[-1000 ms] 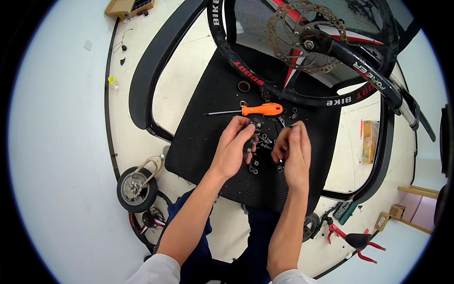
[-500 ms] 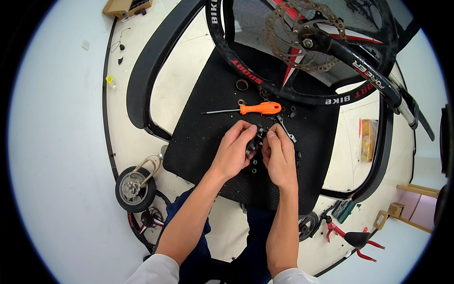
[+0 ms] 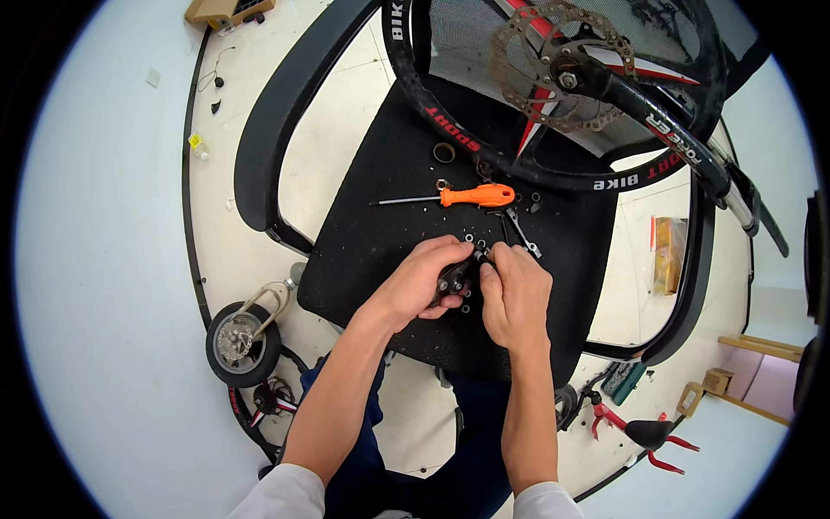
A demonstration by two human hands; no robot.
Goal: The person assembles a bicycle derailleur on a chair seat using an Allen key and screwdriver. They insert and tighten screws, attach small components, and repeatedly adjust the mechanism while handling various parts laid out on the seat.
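Note:
My left hand (image 3: 408, 285) is wrapped round a small black metal bike part (image 3: 452, 280) that shows round bolt heads and looks like a disc brake caliper. Thumb and fingers of my right hand (image 3: 519, 298) are pinched together at the part's upper right end. What they grip there is mostly hidden. Beyond my hands an orange-handled screwdriver (image 3: 478, 196) lies on the black chair seat (image 3: 363, 259), its shaft toward the left. A small silver wrench (image 3: 525, 236) rests just above my right hand, and small nuts or washers (image 3: 468, 238) lie beside my fingers.
A bike wheel (image 3: 467, 143) with a brake disc and a black fork (image 3: 640, 108) leans over the seat's far side. A dark ring (image 3: 443, 152) lies near it. Chair armrests (image 3: 259, 147) flank the seat. On the floor are a small wheel (image 3: 242, 344) and a red-framed piece (image 3: 614, 417).
The black part has turned and shifted slightly left and down in my left hand, showing its bolt heads. My right hand has rotated, knuckles further right, and small nuts above my hands are uncovered.

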